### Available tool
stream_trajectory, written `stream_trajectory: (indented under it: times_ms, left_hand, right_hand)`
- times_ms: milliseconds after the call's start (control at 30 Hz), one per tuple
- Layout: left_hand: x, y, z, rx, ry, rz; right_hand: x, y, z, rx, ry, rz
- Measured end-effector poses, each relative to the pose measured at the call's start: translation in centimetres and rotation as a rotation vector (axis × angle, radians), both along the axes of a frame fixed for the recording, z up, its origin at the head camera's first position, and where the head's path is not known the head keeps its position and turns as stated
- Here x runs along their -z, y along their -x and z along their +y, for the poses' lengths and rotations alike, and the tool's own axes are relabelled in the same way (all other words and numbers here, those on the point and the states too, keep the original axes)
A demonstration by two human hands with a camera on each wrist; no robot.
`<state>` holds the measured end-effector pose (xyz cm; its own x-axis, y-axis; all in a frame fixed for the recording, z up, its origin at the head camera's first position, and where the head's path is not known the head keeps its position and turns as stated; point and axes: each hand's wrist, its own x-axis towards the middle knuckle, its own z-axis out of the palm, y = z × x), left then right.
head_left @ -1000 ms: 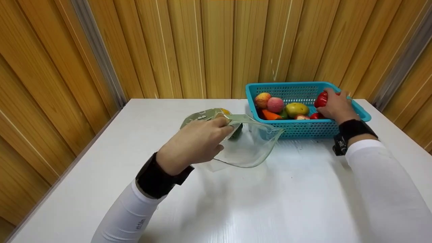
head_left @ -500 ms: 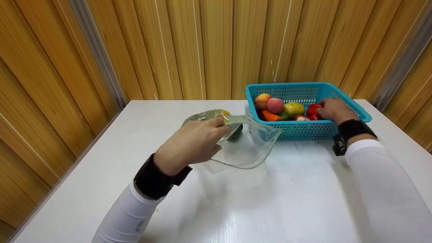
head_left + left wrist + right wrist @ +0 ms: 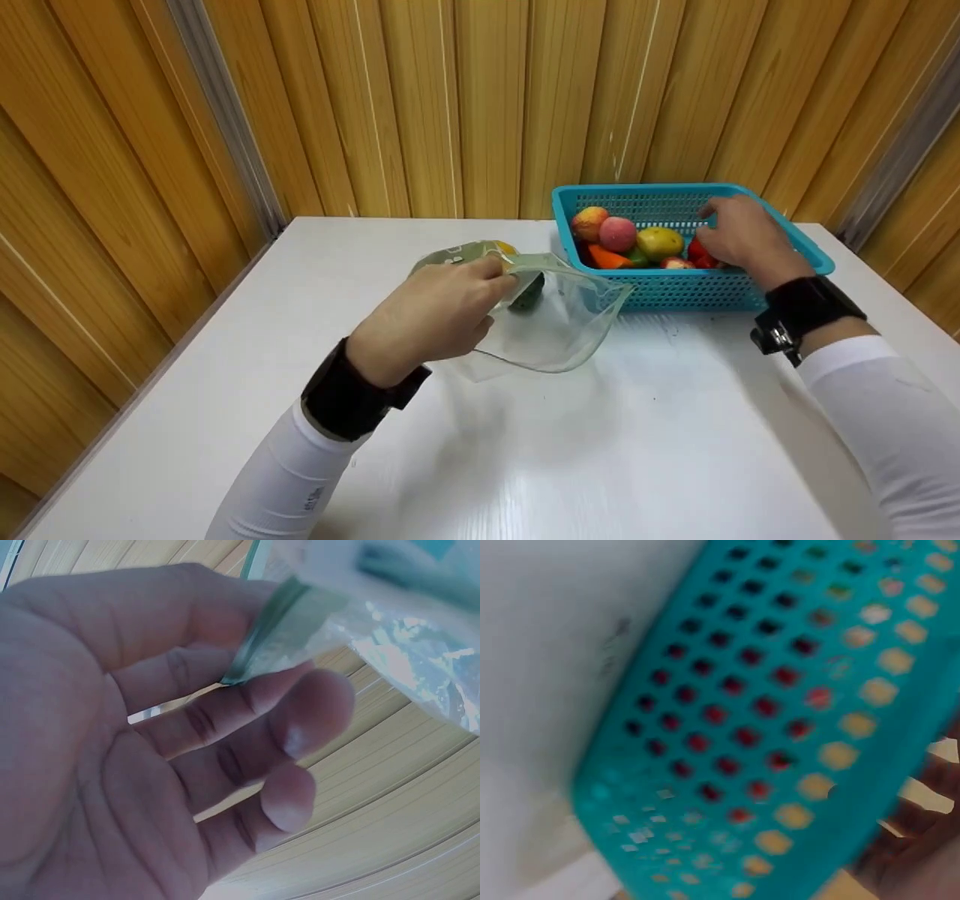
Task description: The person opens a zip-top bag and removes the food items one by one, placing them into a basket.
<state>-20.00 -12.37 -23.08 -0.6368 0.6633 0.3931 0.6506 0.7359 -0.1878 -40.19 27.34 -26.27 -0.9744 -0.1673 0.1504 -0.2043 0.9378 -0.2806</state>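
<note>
In the head view my left hand (image 3: 439, 311) pinches the rim of a clear zip bag (image 3: 555, 337) with a green printed side, its mouth spread toward the right. A dark green item (image 3: 529, 294) and something yellow show in the bag. The left wrist view shows the bag's edge (image 3: 274, 630) between thumb and index finger, the other fingers loosely bent. My right hand (image 3: 746, 236) hovers over the right end of a blue plastic basket (image 3: 675, 289), fingers spread and holding nothing. Below it lies a glossy red vegetable (image 3: 701, 253), partly hidden by the hand.
Inside the basket lie an orange-yellow fruit (image 3: 589, 223), a pink fruit (image 3: 617, 234), a carrot-coloured piece (image 3: 607, 257) and a yellow oval fruit (image 3: 660, 244). The white table (image 3: 570, 457) ends at a wood-panelled wall (image 3: 480, 112).
My right hand has lowered the red vegetable into the basket, let go and lifted off it. My left hand and the bag have stayed nearly still.
</note>
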Motion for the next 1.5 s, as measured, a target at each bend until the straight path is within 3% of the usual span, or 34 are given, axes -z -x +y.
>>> stream_trajectory:
  times_ms: [233,400,600,767,1000,1200,1500]
  left_hand:
    - [-0.1,-0.1,0.0,-0.016,0.005,-0.013]
    - [-0.2,-0.4,-0.3,-0.03,-0.003,-0.046]
    - [-0.4,-0.7,-0.6,-0.05,-0.004,-0.081]
    - [-0.4,-0.7,-0.6,-0.05,-0.007,-0.086]
    - [-0.3,-0.6,-0.3,-0.054,-0.004,-0.062]
    - [-0.4,-0.6,-0.2,-0.058,0.005,-0.054]
    - [-0.1,-0.6,-0.2,-0.037,-0.015,-0.015]
  right_hand:
    - [-3.8,-4.4,-5.2,-0.05,-0.057,-0.014]
    - [-5.5,-8.8,-9.1,-0.095,-0.083,0.022]
    - [-6.3,-14.6,-13.1,-0.219,-0.058,0.175]
    - [-6.0,-17.5,-15.0,-0.347,-0.051,0.282]
    - [-4.8,-18.8,-16.3,-0.457,-0.06,0.342]
    - [-3.6,-18.4,-17.7,-0.519,-0.099,0.25]
    - [-1.7,-16.4,-20.6,-0.593,-0.228,0.13]
